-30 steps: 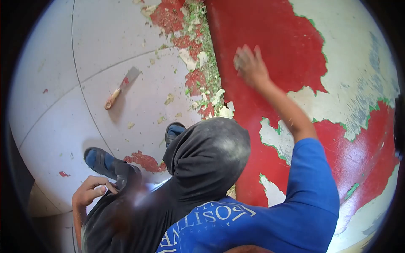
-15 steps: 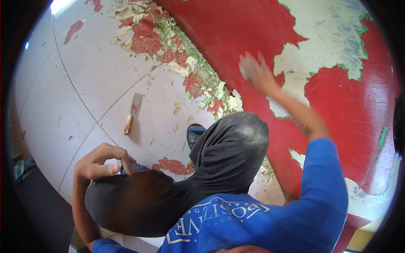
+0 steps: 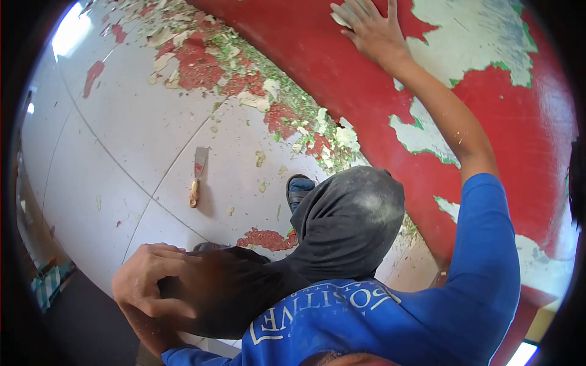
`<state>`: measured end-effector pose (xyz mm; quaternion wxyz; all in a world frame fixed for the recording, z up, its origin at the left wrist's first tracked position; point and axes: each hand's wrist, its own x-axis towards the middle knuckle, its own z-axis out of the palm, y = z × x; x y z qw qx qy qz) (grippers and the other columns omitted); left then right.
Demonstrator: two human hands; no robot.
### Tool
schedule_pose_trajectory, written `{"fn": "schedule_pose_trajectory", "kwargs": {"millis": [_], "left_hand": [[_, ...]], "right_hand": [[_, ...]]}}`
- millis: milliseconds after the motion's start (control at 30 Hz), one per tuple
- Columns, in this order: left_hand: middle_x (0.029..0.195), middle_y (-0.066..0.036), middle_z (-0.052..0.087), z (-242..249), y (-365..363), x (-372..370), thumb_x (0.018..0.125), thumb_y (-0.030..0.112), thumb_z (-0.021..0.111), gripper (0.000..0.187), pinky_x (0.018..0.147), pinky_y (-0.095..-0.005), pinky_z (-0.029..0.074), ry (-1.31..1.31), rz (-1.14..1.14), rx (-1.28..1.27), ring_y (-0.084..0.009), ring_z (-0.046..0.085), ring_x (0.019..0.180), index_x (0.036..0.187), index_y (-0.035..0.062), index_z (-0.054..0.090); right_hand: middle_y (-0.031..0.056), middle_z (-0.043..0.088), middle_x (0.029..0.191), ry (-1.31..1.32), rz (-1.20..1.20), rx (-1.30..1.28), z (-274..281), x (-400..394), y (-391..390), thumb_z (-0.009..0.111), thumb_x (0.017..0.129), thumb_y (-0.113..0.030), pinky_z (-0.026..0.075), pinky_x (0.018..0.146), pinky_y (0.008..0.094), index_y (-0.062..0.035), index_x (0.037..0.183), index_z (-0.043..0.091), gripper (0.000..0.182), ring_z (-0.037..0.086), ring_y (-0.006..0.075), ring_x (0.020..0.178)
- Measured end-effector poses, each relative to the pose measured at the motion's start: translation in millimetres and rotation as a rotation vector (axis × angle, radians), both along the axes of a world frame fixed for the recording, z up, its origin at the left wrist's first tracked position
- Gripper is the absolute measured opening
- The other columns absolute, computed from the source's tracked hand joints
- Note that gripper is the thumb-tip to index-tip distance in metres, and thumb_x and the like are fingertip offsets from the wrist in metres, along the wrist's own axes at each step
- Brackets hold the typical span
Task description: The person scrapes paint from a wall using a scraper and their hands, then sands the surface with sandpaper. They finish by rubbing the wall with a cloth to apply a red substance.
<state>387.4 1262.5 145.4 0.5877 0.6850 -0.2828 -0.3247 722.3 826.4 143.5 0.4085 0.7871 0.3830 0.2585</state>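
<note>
My right hand (image 3: 377, 36) reaches up over the red painted wall (image 3: 329, 55), fingers stretched and thumb apart. A pale flat piece (image 3: 339, 19) shows at its fingertips, pressed between them and the wall; its kind I cannot tell. Beside the hand, a bare whitish patch (image 3: 470, 36) with green-edged paint breaks the red. My left hand (image 3: 149, 282) rests over my dark-trousered knee, thumb and fingers apart, holding nothing. On the tiles ahead of that knee lies a putty knife (image 3: 197, 177) with a wooden handle and a red-flecked metal blade.
Paint flakes (image 3: 244, 82) in red, cream and green heap along the wall's foot. A red flake (image 3: 262, 239) lies near my shoe (image 3: 299, 190). White floor tiles (image 3: 146, 128) spread leftward. Checked cloth (image 3: 50, 285) sits at the far left.
My right hand has moved farther up the wall, the pale piece moving with it. My left hand has settled lower over the knee. The view has shifted slightly.
</note>
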Motion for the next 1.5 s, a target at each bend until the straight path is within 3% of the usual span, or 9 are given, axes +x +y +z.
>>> {"fn": "schedule_pose_trajectory", "kwargs": {"millis": [200,400,733,900,1000,1067,1133,1233,1500], "left_hand": [[0.086,-0.014,0.075,-2.6,29.1,-47.9,0.065,0.042,0.090,0.045,0.089,-0.0396,0.055,-0.128,0.233,0.105,-0.0288,0.073,0.083,0.075,0.0056,0.066],[0.090,-0.014,0.075,-41.0,33.9,-29.0,0.066,0.039,0.090,0.042,0.087,-0.0375,0.055,-0.064,0.206,0.056,-0.0285,0.073,0.087,0.079,0.0059,0.068],[0.102,-0.016,0.073,-21.7,24.5,61.6,0.077,0.037,0.083,0.045,0.093,-0.0397,0.053,0.197,-0.255,0.003,-0.0304,0.070,0.097,0.100,-0.0003,0.071],[0.110,-0.015,0.071,10.9,-40.8,159.4,0.081,0.030,0.080,0.046,0.092,-0.0400,0.051,-0.119,-0.310,0.363,-0.0313,0.068,0.102,0.115,0.0029,0.068],[0.122,-0.019,0.063,22.1,-110.3,220.7,0.086,0.034,0.074,0.055,0.097,-0.0407,0.047,-0.679,-0.032,0.389,-0.0308,0.060,0.114,0.130,0.0044,0.059],[0.120,-0.017,0.064,20.1,-166.2,268.9,0.088,0.035,0.072,0.055,0.099,-0.0387,0.045,-0.787,0.302,0.049,-0.0292,0.059,0.116,0.129,0.0020,0.058],[0.118,-0.012,0.064,32.5,-209.3,293.9,0.091,0.032,0.069,0.051,0.102,-0.0370,0.043,-0.194,0.464,-0.430,-0.0237,0.058,0.116,0.129,0.0001,0.057],[0.115,-0.008,0.065,38.5,-229.6,311.8,0.093,0.029,0.065,0.043,0.099,-0.0360,0.046,-0.066,0.217,-0.579,-0.0194,0.059,0.112,0.124,-0.0013,0.061],[0.107,-0.007,0.068,-37.6,-242.9,292.3,0.097,0.020,0.063,0.032,0.086,-0.0277,0.053,0.252,0.632,-0.731,-0.0134,0.064,0.098,0.115,-0.0062,0.065]], "right_hand": [[0.0023,0.024,0.162,0.488,0.002,-0.529,-82.3,-49.8,-92.6,0.058,0.087,-0.051,0.007,0.121,0.0585,-0.0212,0.147,0.043,0.068,0.011,0.0260,0.152],[-0.0014,0.031,0.160,0.143,-0.011,0.110,30.6,6.4,10.0,0.065,0.087,-0.040,0.017,0.117,0.0589,-0.0257,0.147,0.042,0.066,0.023,0.0240,0.149],[-0.0009,0.035,0.157,0.282,-0.094,-0.015,-26.8,-60.2,-85.6,0.062,0.085,-0.023,0.025,0.115,0.0543,-0.0226,0.143,0.048,0.060,0.032,0.0227,0.144],[-0.0028,0.045,0.152,-0.126,-0.173,0.366,77.2,-24.8,0.4,0.063,0.090,-0.027,0.024,0.115,0.0565,-0.0269,0.145,0.048,0.057,0.043,0.0206,0.138],[0.0103,0.032,0.159,-0.064,-0.063,0.323,89.7,-1.9,6.7,0.048,0.100,-0.028,0.011,0.113,0.0702,-0.0120,0.144,0.048,0.048,0.020,0.0344,0.149],[0.0019,0.068,0.122,0.156,0.241,0.553,81.3,0.4,5.0,0.062,0.091,-0.016,0.030,0.114,0.0548,-0.0174,0.133,0.060,0.042,0.063,0.0227,0.112],[0.0086,0.074,0.100,0.662,0.080,1.267,83.9,-43.2,31.4,0.060,0.095,-0.013,0.029,0.116,0.0525,-0.0118,0.122,0.068,0.029,0.071,0.0253,0.091],[0.0096,0.074,0.091,0.929,0.129,1.418,63.4,-44.8,33.6,0.060,0.097,-0.015,0.042,0.107,0.0440,-0.0065,0.116,0.071,0.023,0.071,0.0174,0.079],[0.0057,0.069,0.097,1.204,-0.090,2.323,4.7,-15.6,41.6,0.063,0.098,-0.023,0.049,0.081,0.0266,0.0071,0.110,0.069,0.033,0.061,0.0102,0.088]]}}
